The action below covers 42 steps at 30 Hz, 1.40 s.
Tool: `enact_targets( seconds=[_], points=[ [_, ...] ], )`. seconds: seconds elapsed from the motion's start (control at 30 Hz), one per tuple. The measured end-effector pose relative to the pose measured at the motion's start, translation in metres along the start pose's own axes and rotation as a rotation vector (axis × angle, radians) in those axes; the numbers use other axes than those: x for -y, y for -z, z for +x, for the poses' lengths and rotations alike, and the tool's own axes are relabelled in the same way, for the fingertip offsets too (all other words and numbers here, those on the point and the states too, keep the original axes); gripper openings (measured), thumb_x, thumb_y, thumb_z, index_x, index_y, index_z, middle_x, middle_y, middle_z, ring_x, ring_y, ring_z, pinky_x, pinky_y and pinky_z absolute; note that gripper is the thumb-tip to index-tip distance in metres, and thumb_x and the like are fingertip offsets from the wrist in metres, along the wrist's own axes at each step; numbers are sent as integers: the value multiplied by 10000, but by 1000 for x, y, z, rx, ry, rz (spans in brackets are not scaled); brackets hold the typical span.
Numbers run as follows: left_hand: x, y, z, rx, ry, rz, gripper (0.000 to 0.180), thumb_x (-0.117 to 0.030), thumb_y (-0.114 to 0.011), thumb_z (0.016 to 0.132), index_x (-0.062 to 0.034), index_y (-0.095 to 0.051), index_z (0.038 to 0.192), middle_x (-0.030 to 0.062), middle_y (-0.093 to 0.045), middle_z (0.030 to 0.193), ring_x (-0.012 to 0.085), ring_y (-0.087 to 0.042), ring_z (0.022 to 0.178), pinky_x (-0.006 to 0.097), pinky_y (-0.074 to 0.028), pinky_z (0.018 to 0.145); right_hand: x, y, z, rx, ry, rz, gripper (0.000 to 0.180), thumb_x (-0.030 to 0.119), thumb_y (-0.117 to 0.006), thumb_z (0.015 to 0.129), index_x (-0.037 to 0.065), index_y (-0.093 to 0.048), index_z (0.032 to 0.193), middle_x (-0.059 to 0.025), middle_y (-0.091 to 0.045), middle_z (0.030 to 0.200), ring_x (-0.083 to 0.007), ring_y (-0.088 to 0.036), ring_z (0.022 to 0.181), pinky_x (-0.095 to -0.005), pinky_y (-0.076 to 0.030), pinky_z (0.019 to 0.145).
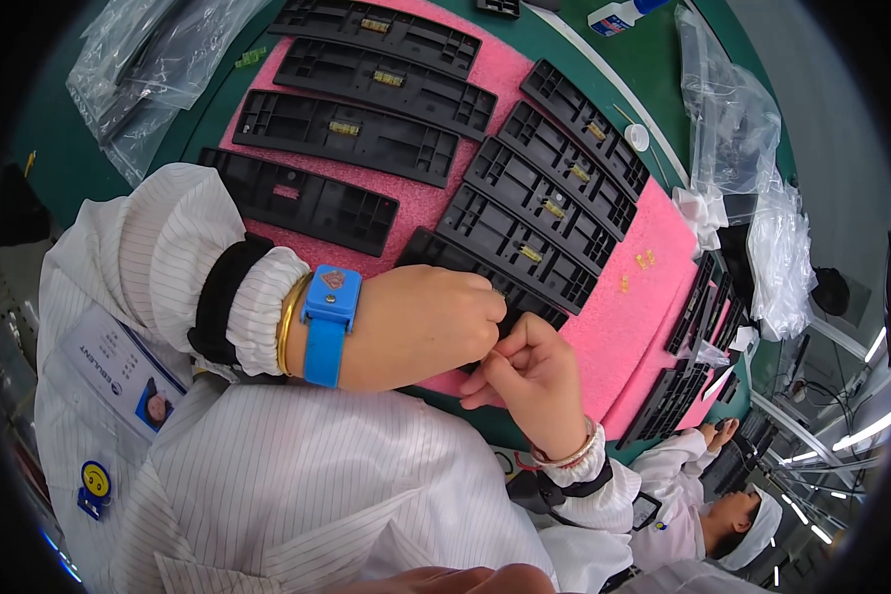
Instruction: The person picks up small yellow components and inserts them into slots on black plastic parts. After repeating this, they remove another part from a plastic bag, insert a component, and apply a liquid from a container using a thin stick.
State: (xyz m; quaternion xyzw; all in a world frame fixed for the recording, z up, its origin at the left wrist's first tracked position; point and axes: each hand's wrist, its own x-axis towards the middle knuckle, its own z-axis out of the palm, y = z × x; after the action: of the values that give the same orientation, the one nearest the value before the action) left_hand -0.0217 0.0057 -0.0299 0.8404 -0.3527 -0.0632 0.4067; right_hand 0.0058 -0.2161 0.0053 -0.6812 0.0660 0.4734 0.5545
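My left hand (431, 312), with a blue strap round its wrist, is curled over a long black plastic panel (455, 255) on pink foam. Its fingertips are hidden from view. Close against them, my right hand (533, 381) has its thumb and forefinger pinched together; anything between those fingers is too small or hidden to make out. Beyond my hands lie more ribbed black panels (342, 137), several with a small yellowish clear piece (344, 128) in the middle window. The panel (302, 198) nearest my left forearm shows pink foam through its window.
Loose yellowish pieces (643, 259) lie on the pink foam (604, 342) to the right. Stacked black parts (678, 386) stand at far right, near plastic bags (728, 119). A bottle (619, 17) and small white cup (637, 137) stand farther back. Another person (698, 515) sits at right.
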Motion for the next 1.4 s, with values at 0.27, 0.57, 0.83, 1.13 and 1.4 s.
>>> enact_targets(
  seconds=[0.27, 0.57, 0.83, 1.13, 1.4],
  points=[
    [4, 0, 0, -16, -21, -21, 79, -97, -677, 784, -54, -619, 816, 62, -583, 912, 249, -614, 936, 352, -561, 745, -1, 0, -1, -14, 18, -11, 147, -61, -607, 990, -32, -480, 921, -102, -679, 869, -196, -764, 779, -317, -669, 643],
    [4, -5, -1, -44, -11, -34, 81, -112, -664, 805, -57, -604, 812, 60, -574, 892, 246, -609, 890, 346, -554, 724, -1, -2, -2, -5, 22, -8, 138, -65, -613, 982, -32, -496, 915, -90, -678, 867, -186, -764, 790, -313, -668, 645],
    [4, -5, 0, -40, -15, -47, 84, -110, -668, 795, -53, -613, 824, 63, -569, 895, 244, -603, 898, 342, -553, 721, -3, -1, -1, -19, 34, -4, 136, -66, -616, 980, -31, -501, 917, -96, -685, 871, -185, -764, 792, -315, -670, 650],
    [2, -3, 0, -37, -28, -59, 86, -91, -667, 789, -46, -610, 837, 71, -559, 907, 247, -600, 913, 346, -551, 724, -6, -3, -2, -31, 51, -38, 145, -61, -625, 979, -28, -497, 919, -94, -688, 849, -179, -763, 778, -313, -670, 646],
    [1, -4, 0, -27, 0, -33, 61, -93, -671, 814, -58, -623, 832, 69, -575, 915, 251, -599, 918, 342, -547, 781, -5, -2, -1, -4, 63, -42, 146, -56, -601, 992, -22, -475, 926, -116, -703, 846, -188, -766, 759, -310, -662, 628]
  ],
)
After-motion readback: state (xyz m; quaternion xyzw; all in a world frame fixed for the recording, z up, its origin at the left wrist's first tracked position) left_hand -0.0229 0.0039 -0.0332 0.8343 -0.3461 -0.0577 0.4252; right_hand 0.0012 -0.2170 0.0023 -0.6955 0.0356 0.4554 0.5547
